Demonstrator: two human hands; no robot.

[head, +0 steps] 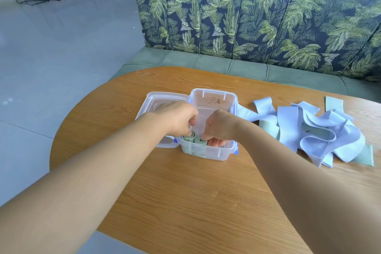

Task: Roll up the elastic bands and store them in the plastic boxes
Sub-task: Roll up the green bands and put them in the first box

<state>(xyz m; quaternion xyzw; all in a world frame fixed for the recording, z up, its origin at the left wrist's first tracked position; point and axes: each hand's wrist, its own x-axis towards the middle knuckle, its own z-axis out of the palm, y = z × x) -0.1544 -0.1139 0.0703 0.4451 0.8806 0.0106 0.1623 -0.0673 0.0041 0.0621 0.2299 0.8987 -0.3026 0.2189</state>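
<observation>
Count on and around the table: one box, one lid, two rolls, one loose heap.

One wooden table (185, 192) carries one clear plastic box (212, 94) and one lid (162, 97) at the box's 9 o'clock. Two rolled green bands (188, 137) stand side by side at the box's 7 o'clock corner. One heap of loose bands (321, 130), pale blue and pale green, lies at its 3 o'clock, too tangled to count. Two hands, left hand (177, 116) and right hand (220, 128), are at the box. One leaf-print sofa (247, 22) stands at 12 o'clock.
</observation>
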